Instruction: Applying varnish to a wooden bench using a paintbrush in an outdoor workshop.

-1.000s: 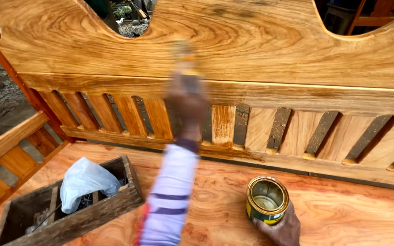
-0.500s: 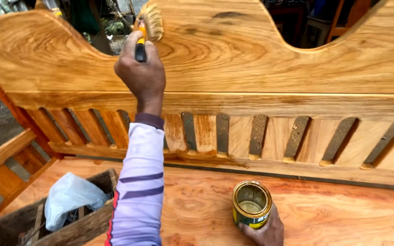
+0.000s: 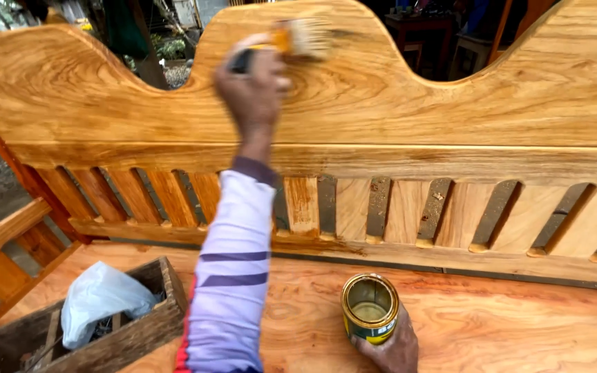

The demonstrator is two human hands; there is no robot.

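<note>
The left hand is closed round the handle of a brush, raised high, bristles laid on the upper curve of the wooden backrest. The right hand, low down, wraps its fingers round an open tin standing on the seat. To the left, a crate holds a white bag.

Head camera, angled down and forward, close to wooden bench backrest
</note>
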